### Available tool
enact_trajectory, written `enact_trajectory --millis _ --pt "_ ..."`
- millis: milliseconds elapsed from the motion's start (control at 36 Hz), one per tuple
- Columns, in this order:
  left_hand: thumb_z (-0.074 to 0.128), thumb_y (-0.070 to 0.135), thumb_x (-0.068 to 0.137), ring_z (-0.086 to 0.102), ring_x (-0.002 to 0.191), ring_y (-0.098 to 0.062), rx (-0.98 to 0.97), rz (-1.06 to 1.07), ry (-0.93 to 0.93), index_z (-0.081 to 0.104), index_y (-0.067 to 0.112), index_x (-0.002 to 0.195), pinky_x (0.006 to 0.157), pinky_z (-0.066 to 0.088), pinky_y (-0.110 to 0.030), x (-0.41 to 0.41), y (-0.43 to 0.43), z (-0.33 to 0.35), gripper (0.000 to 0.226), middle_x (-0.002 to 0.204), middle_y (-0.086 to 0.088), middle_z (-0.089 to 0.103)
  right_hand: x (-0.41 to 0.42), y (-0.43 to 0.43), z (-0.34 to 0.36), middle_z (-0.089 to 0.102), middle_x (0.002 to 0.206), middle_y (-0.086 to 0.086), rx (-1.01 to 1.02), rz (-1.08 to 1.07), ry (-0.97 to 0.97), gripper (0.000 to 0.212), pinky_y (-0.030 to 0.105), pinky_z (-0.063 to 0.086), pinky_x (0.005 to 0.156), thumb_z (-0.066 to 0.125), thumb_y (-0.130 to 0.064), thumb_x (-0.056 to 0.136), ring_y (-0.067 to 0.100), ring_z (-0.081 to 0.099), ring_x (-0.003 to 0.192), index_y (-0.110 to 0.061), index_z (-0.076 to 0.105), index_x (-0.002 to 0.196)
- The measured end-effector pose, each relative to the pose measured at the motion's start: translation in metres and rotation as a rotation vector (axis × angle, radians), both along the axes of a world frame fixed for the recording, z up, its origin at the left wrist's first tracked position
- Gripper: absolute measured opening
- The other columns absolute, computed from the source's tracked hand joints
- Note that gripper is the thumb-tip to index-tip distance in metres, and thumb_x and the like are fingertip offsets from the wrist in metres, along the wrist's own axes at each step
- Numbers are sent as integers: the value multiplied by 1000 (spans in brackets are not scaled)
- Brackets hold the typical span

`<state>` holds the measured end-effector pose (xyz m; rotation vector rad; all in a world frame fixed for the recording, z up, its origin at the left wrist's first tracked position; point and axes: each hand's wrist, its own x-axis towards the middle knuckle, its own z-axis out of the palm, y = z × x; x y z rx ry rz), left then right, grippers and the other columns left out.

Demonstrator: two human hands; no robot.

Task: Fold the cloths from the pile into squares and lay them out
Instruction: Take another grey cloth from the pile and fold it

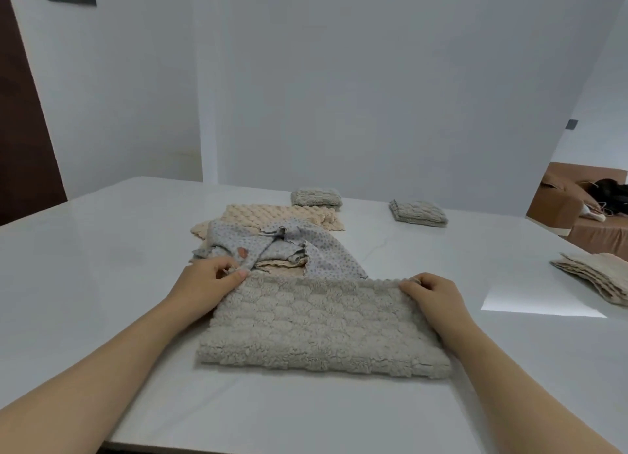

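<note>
The pile (272,246) blocks straight ahead; bare table (85,267) lies leftward.

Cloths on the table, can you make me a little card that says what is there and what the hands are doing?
being folded: grey fluffy cloth, looks folded in half, flat on the table
left hand: pinches its far left corner
right hand: pinches its far right corner
pile: spotted cloth crumpled on peach cloths, just behind
finished: left grey square and right grey square, far side, apart
right edge: beige stack
</note>
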<state>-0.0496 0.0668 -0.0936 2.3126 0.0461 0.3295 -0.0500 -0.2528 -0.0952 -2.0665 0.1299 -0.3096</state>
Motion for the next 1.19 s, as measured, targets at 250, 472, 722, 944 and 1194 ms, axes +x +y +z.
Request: enact_trajectory --millis 250,472,722,944,1194 --pt "60 33 88 50 65 -12 59 43 -71 66 13 84 58 34 -25 3 0 -9 21 67 -3 57 -2 1 -7 49 61 4 -89 -18 -53 25 28 34 58 57 -16 87 16 42 60 -2 51 67" --pt "60 33 88 51 66 -5 117 25 -86 62 24 81 55 35 -20 2 0 -11 11 69 3 59 -6 3 -6 57 63 -1 -102 -13 -54 13 23 38 56 59 -16 86 11 49 57 -10 60 74" --pt "58 38 87 54 74 -8 259 27 -61 50 37 69 63 41 -26 1 0 -14 20 78 10 62 -6 4 -8 58 63 -2 -178 1 -68 8 21 38 55 56 -19 89 10 52 55 -25 62 88" --pt "52 37 90 47 98 -10 358 -41 -82 54 35 86 74 38 -27 6 3 -18 5 96 13 53 -4 2 -10 62 74 -4 -171 -43 -86 11 18 38 60 58 -17 87 8 54 69 -19 59 76" --pt "50 32 92 41 91 -10 392 -89 -46 48 35 84 75 31 -27 6 1 -17 10 84 18 49 6 -1 -17 60 86 4 -301 7 15 20 32 42 74 58 -26 88 23 54 84 -32 49 71"
